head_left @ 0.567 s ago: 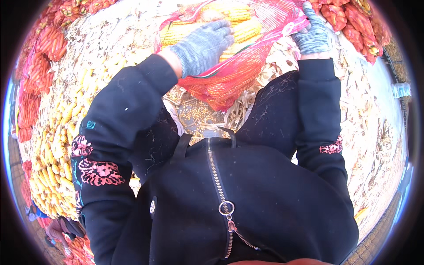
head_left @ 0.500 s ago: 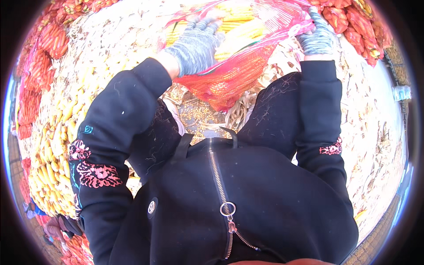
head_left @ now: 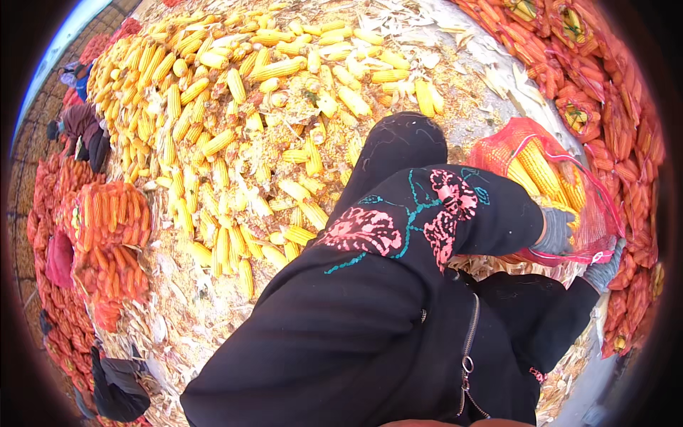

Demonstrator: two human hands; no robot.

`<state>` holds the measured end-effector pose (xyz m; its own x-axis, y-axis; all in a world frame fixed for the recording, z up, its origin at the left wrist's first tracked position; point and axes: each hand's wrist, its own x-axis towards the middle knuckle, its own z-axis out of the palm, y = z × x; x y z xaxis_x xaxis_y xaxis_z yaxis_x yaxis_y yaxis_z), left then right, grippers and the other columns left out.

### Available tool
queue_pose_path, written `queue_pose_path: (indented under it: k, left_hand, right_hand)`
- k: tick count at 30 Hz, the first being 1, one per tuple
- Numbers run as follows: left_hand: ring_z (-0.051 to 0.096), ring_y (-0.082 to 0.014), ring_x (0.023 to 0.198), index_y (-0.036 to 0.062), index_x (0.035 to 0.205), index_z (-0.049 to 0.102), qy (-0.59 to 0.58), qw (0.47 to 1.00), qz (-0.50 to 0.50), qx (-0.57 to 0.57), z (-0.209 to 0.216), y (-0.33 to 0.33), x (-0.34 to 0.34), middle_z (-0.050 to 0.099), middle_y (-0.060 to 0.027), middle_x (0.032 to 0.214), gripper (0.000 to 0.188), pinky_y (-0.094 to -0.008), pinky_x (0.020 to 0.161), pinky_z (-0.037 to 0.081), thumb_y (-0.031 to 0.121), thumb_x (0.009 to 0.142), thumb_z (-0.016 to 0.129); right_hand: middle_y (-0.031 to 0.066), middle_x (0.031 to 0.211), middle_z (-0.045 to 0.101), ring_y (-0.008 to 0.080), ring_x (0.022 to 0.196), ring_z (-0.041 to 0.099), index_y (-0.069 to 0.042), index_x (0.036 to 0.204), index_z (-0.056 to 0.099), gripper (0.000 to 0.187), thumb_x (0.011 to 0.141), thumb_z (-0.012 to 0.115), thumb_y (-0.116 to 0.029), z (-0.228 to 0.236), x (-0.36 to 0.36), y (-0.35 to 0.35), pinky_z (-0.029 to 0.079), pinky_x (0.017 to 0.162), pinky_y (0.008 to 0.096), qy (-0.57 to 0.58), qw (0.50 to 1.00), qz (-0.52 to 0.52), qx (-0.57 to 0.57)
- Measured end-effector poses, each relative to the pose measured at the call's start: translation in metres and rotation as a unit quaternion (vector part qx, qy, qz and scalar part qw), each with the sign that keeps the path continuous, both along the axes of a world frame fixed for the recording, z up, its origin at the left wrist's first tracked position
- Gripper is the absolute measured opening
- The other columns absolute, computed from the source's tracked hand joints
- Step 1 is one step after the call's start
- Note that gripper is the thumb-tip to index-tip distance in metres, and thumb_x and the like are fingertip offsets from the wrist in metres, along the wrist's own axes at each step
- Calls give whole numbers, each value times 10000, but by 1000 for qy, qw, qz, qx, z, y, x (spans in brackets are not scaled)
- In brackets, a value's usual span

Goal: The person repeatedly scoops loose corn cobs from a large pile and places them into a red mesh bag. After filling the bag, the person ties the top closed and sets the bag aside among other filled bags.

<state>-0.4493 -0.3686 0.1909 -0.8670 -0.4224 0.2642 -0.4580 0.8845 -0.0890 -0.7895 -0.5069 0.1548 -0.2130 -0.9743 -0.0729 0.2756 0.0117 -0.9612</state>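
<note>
A red mesh sack partly filled with yellow corn cobs lies at the right. My left hand, in a grey glove, reaches past my black embroidered sleeve and closes on the sack's near rim beside the cobs. My right hand, also gloved, grips the sack's lower edge just below it. My black zipped jacket hides the ground in front of me.
A wide heap of loose corn cobs covers the ground up and to the left, with husks scattered around. Filled red mesh sacks are stacked along the right, more on the left. Other people crouch at the far left.
The view has swung left, so the sack now sits at the right instead of the top. My left hand has come off the cobs to the sack's rim; my right hand keeps its grip.
</note>
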Motion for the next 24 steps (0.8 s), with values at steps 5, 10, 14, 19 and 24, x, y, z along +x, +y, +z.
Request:
queue_pose_path:
  k: [5, 10, 14, 19, 24]
  left_hand:
    - [449, -229, 1235, 195, 1169, 595, 252, 962, 103, 31, 23, 5, 59, 566, -79, 1222, 394, -566, 1061, 204, 425, 860, 510]
    - [554, -218, 1098, 188, 1110, 632, 322, 896, 241, -188, 15, 73, 298, 593, -70, 1181, 287, -395, 969, 391, 324, 860, 595]
    - [607, -322, 993, 96, 1154, 592, 269, 608, 732, 152, -101, 222, 487, 638, -176, 1068, 367, -379, 870, 457, 327, 869, 596]
    - [552, -358, 1086, 71, 1162, 579, 174, 475, 836, 213, -220, 322, 617, 597, -219, 1135, 478, -402, 927, 425, 432, 852, 538]
    - [474, -333, 1215, 14, 1227, 544, 135, 303, 888, 317, -248, 276, 641, 495, -221, 1299, 666, -393, 1011, 363, 554, 844, 473]
  right_hand:
    - [110, 1330, 479, 229, 1248, 425, -38, 1331, 421, 422, 973, 326, -240, -5, -53, -37, 247, 1106, 377, -159, 917, 361, -53]
    - [158, 1319, 480, 274, 1165, 494, -15, 1320, 412, 394, 928, 410, -59, 9, -38, -2, 386, 1024, 417, 361, 926, -32, -107]
    - [148, 1312, 494, 289, 1169, 490, -29, 1307, 439, 405, 930, 465, -176, 25, -3, 29, 367, 1032, 449, 137, 985, -91, -48]
    - [118, 1323, 497, 306, 1216, 445, -56, 1317, 454, 524, 918, 476, -395, 49, 40, 43, 277, 1078, 473, -10, 994, -103, 39]
    - [129, 1337, 481, 308, 1230, 439, -59, 1331, 442, 528, 924, 467, -395, 31, 21, 29, 291, 1069, 483, 56, 980, -184, 49]
